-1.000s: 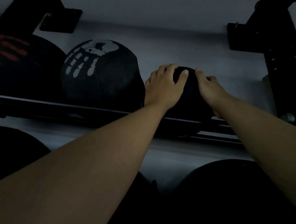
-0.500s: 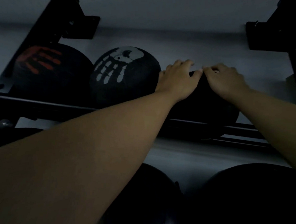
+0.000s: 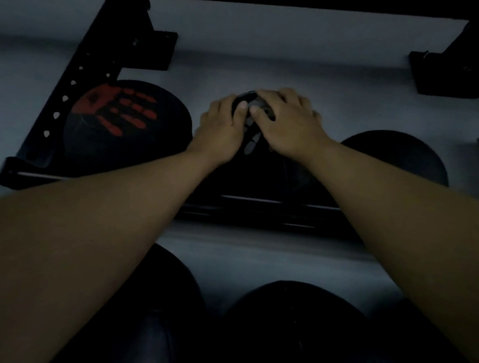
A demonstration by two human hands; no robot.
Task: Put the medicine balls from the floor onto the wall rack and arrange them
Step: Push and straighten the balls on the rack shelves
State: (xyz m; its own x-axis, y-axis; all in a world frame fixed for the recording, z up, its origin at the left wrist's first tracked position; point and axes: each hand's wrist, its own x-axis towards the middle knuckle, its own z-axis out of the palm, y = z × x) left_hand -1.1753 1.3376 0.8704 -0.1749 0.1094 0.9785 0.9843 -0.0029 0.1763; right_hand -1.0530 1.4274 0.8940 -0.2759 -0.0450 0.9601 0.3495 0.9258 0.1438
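Observation:
Three black medicine balls sit on the upper rail of the wall rack. The middle one, the white-handprint ball, lies under both my hands: my left hand covers its top left and my right hand its top right, fingertips almost meeting over the print. A red-handprint ball rests directly to its left. A plain black ball sits to its right, untouched.
A black perforated upright slants at the left and a wall bracket is at the right. Below, more dark balls fill the lower row, partly behind my forearms. The grey wall lies behind. The light is dim.
Both hands have left the plain black ball and moved left onto the white-handprint ball. My view has swung left, so the plain ball now shows at the right.

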